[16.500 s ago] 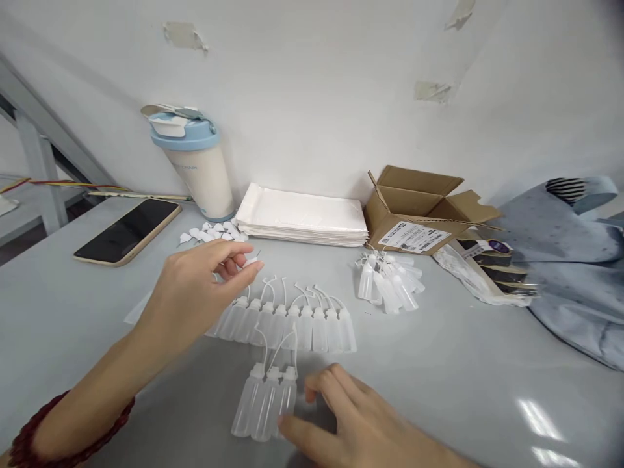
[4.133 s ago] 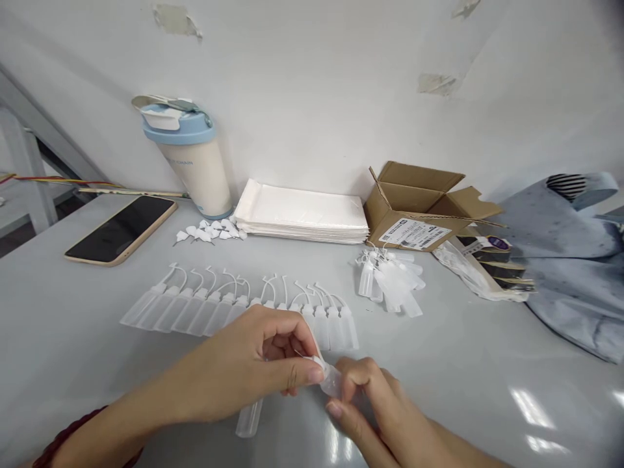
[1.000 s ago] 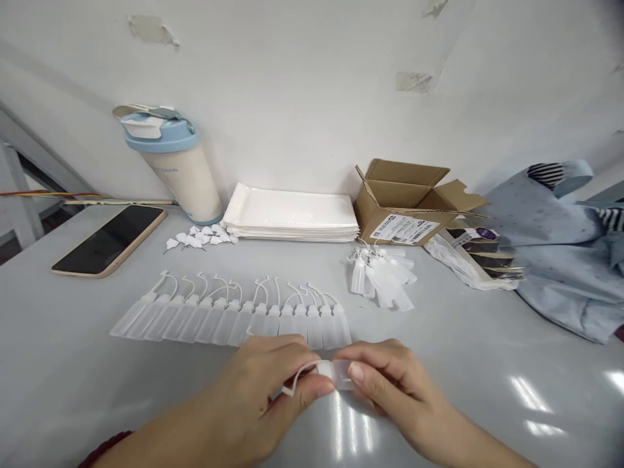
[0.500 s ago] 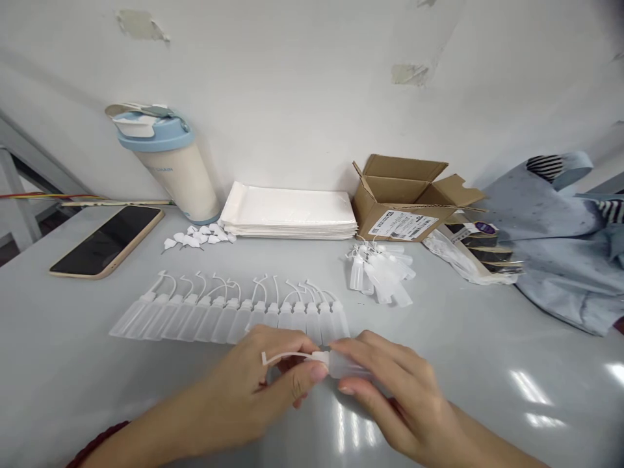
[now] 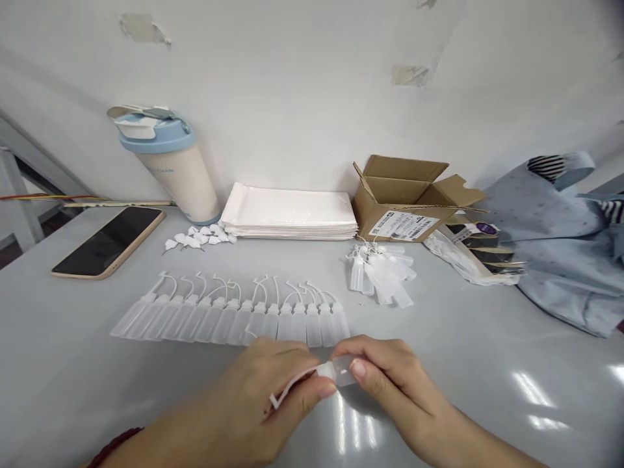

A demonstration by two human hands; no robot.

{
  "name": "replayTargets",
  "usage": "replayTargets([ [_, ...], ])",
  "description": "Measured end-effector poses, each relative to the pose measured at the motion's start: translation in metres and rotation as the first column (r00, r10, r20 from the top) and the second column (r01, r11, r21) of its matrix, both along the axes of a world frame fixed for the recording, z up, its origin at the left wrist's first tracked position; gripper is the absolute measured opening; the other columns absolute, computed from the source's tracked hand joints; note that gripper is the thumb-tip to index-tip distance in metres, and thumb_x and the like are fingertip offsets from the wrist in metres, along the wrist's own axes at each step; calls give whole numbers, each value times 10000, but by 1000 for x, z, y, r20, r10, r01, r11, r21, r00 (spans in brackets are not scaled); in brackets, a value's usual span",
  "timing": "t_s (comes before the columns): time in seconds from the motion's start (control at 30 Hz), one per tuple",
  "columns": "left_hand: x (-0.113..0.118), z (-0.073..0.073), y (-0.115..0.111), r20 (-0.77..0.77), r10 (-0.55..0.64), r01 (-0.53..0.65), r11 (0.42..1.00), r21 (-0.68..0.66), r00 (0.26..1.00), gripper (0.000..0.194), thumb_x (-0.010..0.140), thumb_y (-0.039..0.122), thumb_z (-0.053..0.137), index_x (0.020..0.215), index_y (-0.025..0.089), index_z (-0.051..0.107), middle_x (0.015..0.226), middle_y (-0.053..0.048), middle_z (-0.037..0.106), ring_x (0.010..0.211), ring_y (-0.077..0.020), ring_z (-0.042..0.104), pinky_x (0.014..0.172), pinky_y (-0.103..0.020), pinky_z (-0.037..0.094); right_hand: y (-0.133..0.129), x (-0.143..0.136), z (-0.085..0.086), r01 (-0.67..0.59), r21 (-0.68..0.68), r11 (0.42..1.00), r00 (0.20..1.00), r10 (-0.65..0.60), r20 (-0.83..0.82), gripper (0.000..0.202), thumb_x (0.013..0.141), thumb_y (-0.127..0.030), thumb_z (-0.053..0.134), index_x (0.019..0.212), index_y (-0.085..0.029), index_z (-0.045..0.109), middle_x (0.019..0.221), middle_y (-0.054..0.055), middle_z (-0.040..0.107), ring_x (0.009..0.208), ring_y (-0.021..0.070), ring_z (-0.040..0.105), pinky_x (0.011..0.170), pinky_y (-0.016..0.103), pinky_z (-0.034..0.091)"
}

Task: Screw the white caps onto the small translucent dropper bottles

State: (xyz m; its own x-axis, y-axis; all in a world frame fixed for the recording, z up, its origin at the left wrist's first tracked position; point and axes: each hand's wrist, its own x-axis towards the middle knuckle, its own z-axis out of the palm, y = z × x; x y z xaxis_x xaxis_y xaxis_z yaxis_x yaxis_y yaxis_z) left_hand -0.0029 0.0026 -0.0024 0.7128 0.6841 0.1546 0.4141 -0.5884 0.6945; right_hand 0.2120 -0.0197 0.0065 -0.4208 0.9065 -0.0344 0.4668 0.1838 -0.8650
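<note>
Between my two hands lies a small translucent squeeze bottle, held sideways above the table. My left hand pinches its white cap, whose thin tethered strap curls back over the fingers. Around the bottle's body my right hand is closed, thumb on the near side; the bottom end is hidden in the palm. Just beyond, a row of several similar bottles lies side by side, their strapped caps pointing toward the wall. A loose pile of such bottles lies to the right.
Small white pointed tips lie by a tilted-looking tumbler and a phone. A stack of white envelopes, an open cardboard box, a tray of dark packets and blue fabric line the back and right.
My right thumb has moved up onto the bottle's body near the cap. The bottle and its strap have turned, the strap's end now hanging lower over my left hand.
</note>
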Motion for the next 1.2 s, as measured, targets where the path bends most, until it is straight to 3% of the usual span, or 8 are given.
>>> replayTargets([
  [0.17, 1, -4, 0, 5, -5, 4, 979, 205, 1000, 302, 993, 216, 393, 694, 200, 434, 581, 58, 449, 489, -104, 437, 507, -224, 368, 5, -3, -2, 41, -168, 985, 997, -53, -64, 371, 981, -398, 400, 839, -185, 669, 659, -14, 544, 579, 117, 466, 518, 221, 368],
  [0.3, 2, -4, 6, 25, 13, -18, 983, 181, 1000, 262, 976, 226, 415, 736, 184, 511, 594, 41, 477, 503, -108, 458, 503, -231, 366, 8, -5, -5, 55, -248, 967, 977, -103, -186, 371, 953, -438, 462, 873, -171, 706, 547, -62, 363, 499, 91, 326, 461, 212, 273],
  [0.4, -2, -3, 13, 71, 87, -95, 988, 117, 994, 201, 958, 230, 434, 834, 192, 587, 637, 28, 560, 543, -113, 521, 533, -227, 393, 11, -1, -8, 124, -278, 953, 957, -189, -221, 367, 922, -454, 512, 933, -162, 734, 518, -58, 403, 475, 92, 352, 449, 215, 293],
  [0.57, -14, 3, 31, 33, 332, -334, 938, 89, 943, 198, 954, 256, 443, 891, 203, 623, 664, 22, 646, 560, -116, 576, 439, -179, 381, 24, 16, -12, 380, 85, 921, 915, -361, -179, 298, 931, -379, 527, 1071, -203, 722, 665, 2, 627, 567, 138, 550, 560, 271, 465],
  [0.77, -50, 6, 71, -101, 660, -610, 734, 298, 745, 209, 896, 290, 477, 791, 197, 631, 660, 16, 658, 604, -148, 580, 571, -232, 434, 50, 48, -22, 403, 694, 596, 799, -599, 51, 383, 966, -373, 460, 1226, -149, 628, 939, 107, 689, 874, 239, 645, 746, 361, 512],
  [0.83, -66, 5, 83, -135, 710, -634, 685, 358, 691, 213, 894, 273, 461, 826, 180, 640, 744, -16, 682, 677, -182, 603, 678, -284, 458, 61, 62, -29, 386, 753, 533, 726, -680, 109, 434, 968, -426, 433, 1223, -133, 627, 945, 126, 685, 874, 258, 648, 747, 391, 518],
  [0.97, -92, 5, 97, -216, 753, -630, 645, 433, 622, 255, 911, 226, 423, 973, 108, 641, 1007, -118, 676, 912, -275, 631, 868, -414, 462, 77, 85, -44, 366, 740, 564, 680, -705, 201, 487, 970, -481, 379, 1161, -127, 653, 932, 144, 704, 849, 296, 657, 671, 420, 526],
  [1.2, -106, -9, 110, -297, 677, -519, 719, 462, 673, 284, 961, 285, 457, 1152, 132, 602, 1278, -119, 585, 1195, -292, 534, 1009, -482, 416, 71, 76, -39, 357, 748, 559, 678, -706, 204, 389, 971, -398, 411, 1214, -169, 610, 1163, 163, 653, 1036, 330, 626, 696, 416, 537],
])
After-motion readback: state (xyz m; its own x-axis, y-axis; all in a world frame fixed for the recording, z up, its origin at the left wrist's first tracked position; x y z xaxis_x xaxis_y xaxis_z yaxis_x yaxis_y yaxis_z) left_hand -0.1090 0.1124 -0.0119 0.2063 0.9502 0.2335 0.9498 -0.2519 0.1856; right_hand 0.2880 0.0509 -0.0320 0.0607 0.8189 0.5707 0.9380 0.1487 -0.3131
